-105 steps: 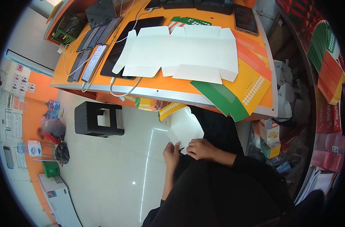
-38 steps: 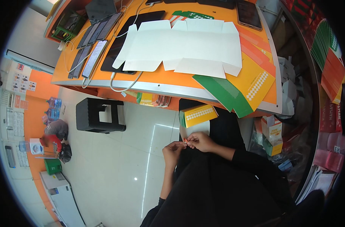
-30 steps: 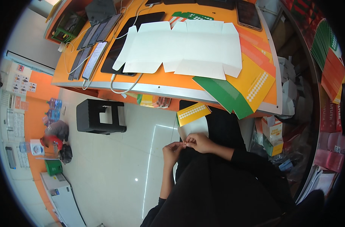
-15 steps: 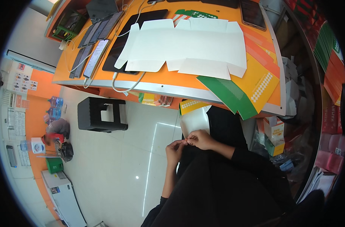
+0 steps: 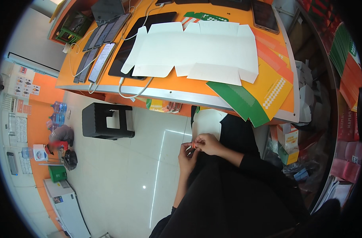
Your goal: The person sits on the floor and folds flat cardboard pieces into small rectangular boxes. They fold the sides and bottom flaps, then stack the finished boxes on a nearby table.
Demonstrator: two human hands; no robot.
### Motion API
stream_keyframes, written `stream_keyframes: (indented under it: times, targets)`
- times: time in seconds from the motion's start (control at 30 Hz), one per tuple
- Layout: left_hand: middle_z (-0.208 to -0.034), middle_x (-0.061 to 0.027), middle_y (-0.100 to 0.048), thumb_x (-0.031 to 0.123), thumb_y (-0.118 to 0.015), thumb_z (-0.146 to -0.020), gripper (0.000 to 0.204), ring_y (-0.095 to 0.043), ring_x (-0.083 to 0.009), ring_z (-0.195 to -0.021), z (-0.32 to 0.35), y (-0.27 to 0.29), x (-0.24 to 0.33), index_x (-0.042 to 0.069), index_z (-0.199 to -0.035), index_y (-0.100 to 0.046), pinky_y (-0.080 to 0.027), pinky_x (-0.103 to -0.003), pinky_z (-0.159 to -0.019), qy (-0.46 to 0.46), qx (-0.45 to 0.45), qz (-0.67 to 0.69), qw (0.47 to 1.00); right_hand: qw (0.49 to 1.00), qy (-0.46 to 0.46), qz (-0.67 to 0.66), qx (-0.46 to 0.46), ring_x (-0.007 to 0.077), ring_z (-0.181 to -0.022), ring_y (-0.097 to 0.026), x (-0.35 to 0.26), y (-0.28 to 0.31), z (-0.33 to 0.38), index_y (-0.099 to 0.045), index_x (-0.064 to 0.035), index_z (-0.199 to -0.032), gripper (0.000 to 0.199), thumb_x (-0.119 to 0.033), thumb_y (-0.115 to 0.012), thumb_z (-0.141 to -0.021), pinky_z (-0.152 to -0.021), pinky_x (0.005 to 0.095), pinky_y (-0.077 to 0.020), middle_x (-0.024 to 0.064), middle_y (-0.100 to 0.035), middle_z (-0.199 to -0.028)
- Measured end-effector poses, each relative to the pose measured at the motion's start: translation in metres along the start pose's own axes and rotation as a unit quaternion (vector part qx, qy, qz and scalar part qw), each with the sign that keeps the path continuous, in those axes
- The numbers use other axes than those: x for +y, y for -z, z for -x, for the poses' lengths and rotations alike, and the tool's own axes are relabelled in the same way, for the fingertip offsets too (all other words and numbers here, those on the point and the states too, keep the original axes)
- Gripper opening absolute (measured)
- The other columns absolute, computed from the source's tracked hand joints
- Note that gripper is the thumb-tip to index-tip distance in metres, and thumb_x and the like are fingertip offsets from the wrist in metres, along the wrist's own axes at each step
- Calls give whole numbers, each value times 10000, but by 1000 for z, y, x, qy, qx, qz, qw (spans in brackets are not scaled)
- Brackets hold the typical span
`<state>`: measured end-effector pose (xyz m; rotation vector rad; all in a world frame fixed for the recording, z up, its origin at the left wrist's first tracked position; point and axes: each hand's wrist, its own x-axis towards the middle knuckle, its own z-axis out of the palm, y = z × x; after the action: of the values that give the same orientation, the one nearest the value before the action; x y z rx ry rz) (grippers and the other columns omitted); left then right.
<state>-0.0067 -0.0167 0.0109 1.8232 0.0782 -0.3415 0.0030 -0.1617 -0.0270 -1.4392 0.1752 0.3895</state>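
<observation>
My left hand (image 5: 187,159) and my right hand (image 5: 209,144) meet over my lap with fingertips pinched together. Between them shows a small orange-red piece (image 5: 194,145), too small to name; it may be an edge of the card beneath. A white-sided card sheet (image 5: 207,121) lies on my lap just past my fingers, a bit of green and yellow at its far edge. Ahead on the orange desk (image 5: 181,88), an unfolded white carton blank (image 5: 193,49) lies flat, overlapping green and yellow printed card blanks (image 5: 264,95).
Cabled phones (image 5: 101,61) and a dark tablet (image 5: 127,59) lie on the desk's left; another phone (image 5: 265,16) is at the far right. A black stool (image 5: 105,121) stands on the floor. Cartons (image 5: 287,142) sit at right. Another person (image 5: 62,137) is far left.
My hands have shifted slightly, and the orange-red piece now shows between the fingertips. The card on my lap has tilted, showing more white and less yellow.
</observation>
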Motion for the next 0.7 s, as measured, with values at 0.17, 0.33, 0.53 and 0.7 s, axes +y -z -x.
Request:
stream_keyframes:
  times: [0.17, 0.33, 0.53, 0.7]
  targets:
    - [-1085, -118, -639, -3, -658, -838, 282, -651, -197, -953, 1, 23, 16, 12, -1089, -531, -539, -309, -790, -58, 10, -76, 995, 845, 338, 401, 106, 237, -959, -594, -57, -10, 14, -588, -53, -1004, 272, -148, -689, -770, -819, 376, -470, 62, -620, -982]
    - [-1177, -167, -606, 14, -643, -853, 435, -600, -217, -1058, 4, 55, 53, 13, -1233, -431, -482, -316, -863, -147, 18, -62, 987, 698, 558, 432, 125, 182, -905, -603, -97, -18, -5, -618, -59, -903, 148, -129, -623, -773, -829, 354, -454, 34, -620, -898]
    - [-1444, -206, -386, 287, -545, -961, 660, -405, -269, -1322, 11, 48, 67, -20, -1448, -223, -332, -379, -1071, -222, -52, 246, 942, 677, 577, 389, 241, 213, -682, -605, -143, -11, -21, -620, -53, -840, 151, -59, -707, -717, -712, 351, -452, 50, -615, -761]
    - [-1362, -145, -449, 253, -453, -1007, 518, -444, -217, -1259, 8, 20, 43, -29, -1421, -320, -354, -356, -1043, -210, -6, 133, 968, 698, 530, 367, 311, 255, -667, -592, -149, -3, -27, -598, -58, -828, 145, -44, -697, -723, -632, 361, -457, 65, -599, -740]
